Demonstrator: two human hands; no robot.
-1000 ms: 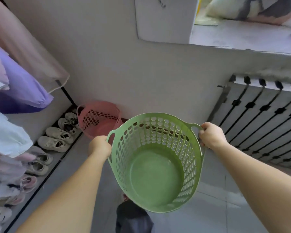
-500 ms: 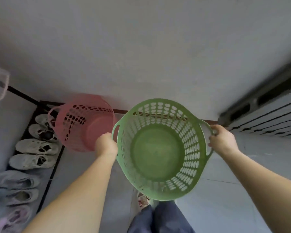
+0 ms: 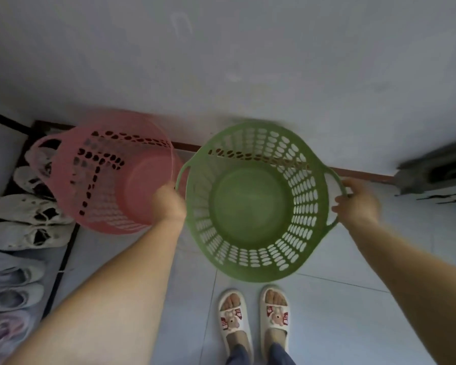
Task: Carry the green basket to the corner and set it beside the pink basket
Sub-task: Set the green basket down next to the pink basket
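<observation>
Hands hold the green basket (image 3: 250, 204) by its two side handles. The left hand (image 3: 169, 202) is closed around the left handle, with its fingers tucked under and hidden. The right hand (image 3: 358, 205) is at the right handle, and its fingers (image 3: 338, 200) curl loosely on the loop. Both arms are stretched out and down.

The green basket sits low over the floor (image 3: 340, 312), close to the wall (image 3: 221, 61), and looks empty. It cannot be told if it touches the floor. The pink basket (image 3: 108, 177) stands just beside it on the left, in the corner. Pale shoes (image 3: 27, 222) lie in a row along the left edge of the floor. Two feet in white slippers (image 3: 253, 314) stand on the grey tiles below the green basket.
</observation>
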